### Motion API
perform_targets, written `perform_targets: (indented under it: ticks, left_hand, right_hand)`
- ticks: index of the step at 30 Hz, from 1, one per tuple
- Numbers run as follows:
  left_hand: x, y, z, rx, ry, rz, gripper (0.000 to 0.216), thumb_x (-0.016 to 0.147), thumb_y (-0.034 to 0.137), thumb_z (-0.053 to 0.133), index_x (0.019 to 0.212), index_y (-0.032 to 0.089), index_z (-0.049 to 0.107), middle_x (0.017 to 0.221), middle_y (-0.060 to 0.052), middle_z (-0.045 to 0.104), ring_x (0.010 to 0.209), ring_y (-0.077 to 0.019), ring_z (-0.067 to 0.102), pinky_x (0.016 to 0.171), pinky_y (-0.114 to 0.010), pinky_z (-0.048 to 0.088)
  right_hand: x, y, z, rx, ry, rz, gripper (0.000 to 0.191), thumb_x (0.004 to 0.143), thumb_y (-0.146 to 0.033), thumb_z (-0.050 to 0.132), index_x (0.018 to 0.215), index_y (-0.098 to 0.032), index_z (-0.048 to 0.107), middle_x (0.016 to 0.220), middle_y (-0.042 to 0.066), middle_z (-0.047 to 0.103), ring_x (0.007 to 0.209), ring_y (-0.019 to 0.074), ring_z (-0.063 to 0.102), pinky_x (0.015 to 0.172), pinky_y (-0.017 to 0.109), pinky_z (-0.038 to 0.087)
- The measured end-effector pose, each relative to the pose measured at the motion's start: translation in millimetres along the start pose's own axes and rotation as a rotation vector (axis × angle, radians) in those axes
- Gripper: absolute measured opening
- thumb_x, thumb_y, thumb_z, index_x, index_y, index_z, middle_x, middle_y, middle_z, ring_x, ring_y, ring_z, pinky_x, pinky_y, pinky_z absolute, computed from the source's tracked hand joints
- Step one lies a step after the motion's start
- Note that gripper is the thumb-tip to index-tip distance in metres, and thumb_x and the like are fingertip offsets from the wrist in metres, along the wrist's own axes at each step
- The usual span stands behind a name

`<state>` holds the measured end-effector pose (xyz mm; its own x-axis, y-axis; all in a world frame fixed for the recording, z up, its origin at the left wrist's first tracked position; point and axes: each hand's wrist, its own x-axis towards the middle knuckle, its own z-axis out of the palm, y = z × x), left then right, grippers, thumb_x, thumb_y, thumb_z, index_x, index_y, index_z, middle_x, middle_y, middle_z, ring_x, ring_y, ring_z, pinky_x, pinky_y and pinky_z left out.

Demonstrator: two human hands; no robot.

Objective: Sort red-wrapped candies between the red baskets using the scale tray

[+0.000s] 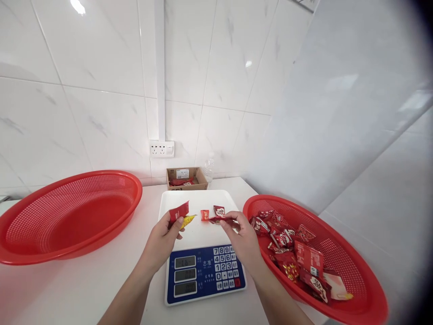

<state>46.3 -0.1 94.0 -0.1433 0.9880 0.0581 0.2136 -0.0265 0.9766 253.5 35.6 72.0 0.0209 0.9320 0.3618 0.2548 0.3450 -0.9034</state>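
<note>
A white electronic scale (203,201) with a blue keypad panel (205,274) stands on the white counter. My left hand (163,241) is closed on a red candy packet (178,211) and a yellow one (187,220), held over the weighing plate. My right hand (241,239) pinches a dark red packet (219,220) above the plate. A small red sweet (204,215) and a dark red sweet (219,210) lie on the plate between my hands.
A red mesh basket (341,253) at the right holds several red snack packets. An empty red mesh basket (72,214) sits at the left. A small cardboard box (185,178) and a clear bottle (209,169) stand by the tiled wall, under a wall socket (162,148).
</note>
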Motion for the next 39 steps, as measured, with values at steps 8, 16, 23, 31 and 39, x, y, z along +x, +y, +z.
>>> perform_targets:
  ticks: [8,16,23,31,39]
  left_hand:
    - [1,-2,-2,0.028,-0.013,0.038,0.043,0.084,0.055,0.049,0.103,0.018,0.059,0.094,-0.007,0.067,0.08,-0.0213,0.062,0.068,-0.034,0.053]
    - [1,-4,-3,0.044,-0.02,0.052,0.04,0.086,0.054,0.049,0.104,0.02,0.06,0.093,-0.006,0.068,0.08,-0.0208,0.062,0.069,-0.033,0.053]
    - [2,-4,-3,0.003,-0.027,0.062,0.043,0.085,0.055,0.052,0.107,0.019,0.06,0.1,-0.008,0.069,0.083,-0.0222,0.064,0.071,-0.037,0.055]
    - [1,-5,0,-0.122,-0.052,0.043,0.047,0.085,0.056,0.051,0.111,0.016,0.059,0.108,-0.01,0.066,0.084,-0.0207,0.063,0.072,-0.037,0.055]
    - [3,-4,-4,-0.027,0.006,0.085,0.052,0.086,0.057,0.048,0.12,0.019,0.057,0.113,-0.01,0.067,0.106,-0.029,0.062,0.081,-0.038,0.054]
  right_hand:
    - [-2,12,4,-0.491,-0.356,-0.186,0.019,0.085,-0.02,0.058,0.096,-0.022,0.074,0.107,0.009,0.068,0.108,0.0263,0.057,0.097,0.046,0.044]
    - [19,20,3,-0.62,-0.391,0.005,0.049,0.088,-0.028,0.055,0.136,-0.018,0.053,0.152,0.016,0.035,0.143,0.035,0.022,0.113,0.058,0.024]
    - [41,23,35,-0.508,-0.438,-0.05,0.045,0.089,-0.017,0.048,0.133,-0.019,0.055,0.145,0.015,0.045,0.139,0.0284,0.035,0.113,0.052,0.028]
    - [13,-29,29,-0.122,-0.541,-0.19,0.037,0.088,-0.033,0.057,0.125,-0.026,0.057,0.127,0.005,0.062,0.113,0.0185,0.058,0.094,0.035,0.049]
    - [13,-8,40,-0.13,-0.338,-0.138,0.008,0.085,-0.025,0.055,0.083,-0.022,0.062,0.08,0.001,0.066,0.073,0.0166,0.062,0.067,0.031,0.051]
